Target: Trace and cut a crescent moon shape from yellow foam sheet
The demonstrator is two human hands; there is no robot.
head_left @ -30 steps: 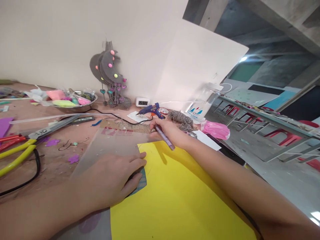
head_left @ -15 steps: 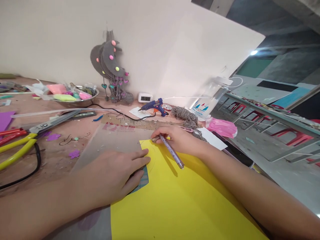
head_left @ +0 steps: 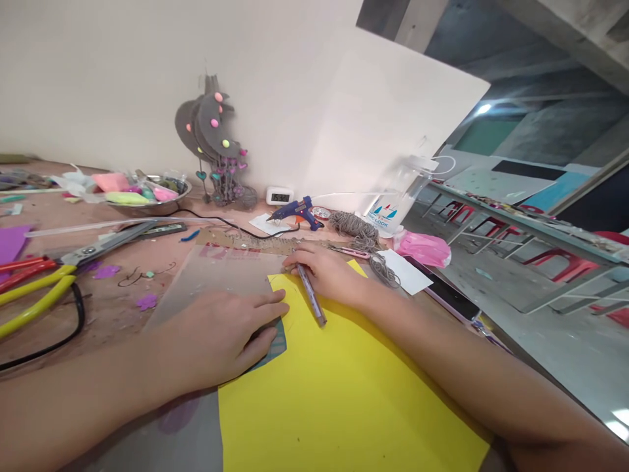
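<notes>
A large yellow sheet [head_left: 344, 393] of paper or foam lies on a translucent grey mat [head_left: 196, 282]. My left hand [head_left: 226, 334] rests flat with fingers stretched over the sheet's left edge. Beneath its fingers and thumb a flat blue-grey piece [head_left: 278, 347] shows in part; the rest of it is hidden. My right hand [head_left: 324, 265] grips a purple patterned pen [head_left: 311, 295] near the sheet's far edge. The pen's back end points toward me, and its tip is hidden by the fingers. A faint curved line is on the yellow surface between the hands.
On the left lie scissors [head_left: 73, 259] with red and yellow handles and a metal bowl [head_left: 184, 191] of colourful packets. Behind are a blue glue gun [head_left: 297, 211], grey yarn [head_left: 356, 229] and a small clock [head_left: 280, 195]. A phone [head_left: 447, 288] lies right, by the table edge.
My right hand has moved a little left with the pen, which now stands steeper in view. My left hand stays at the sheet's edge. The whole view has shifted slightly.
</notes>
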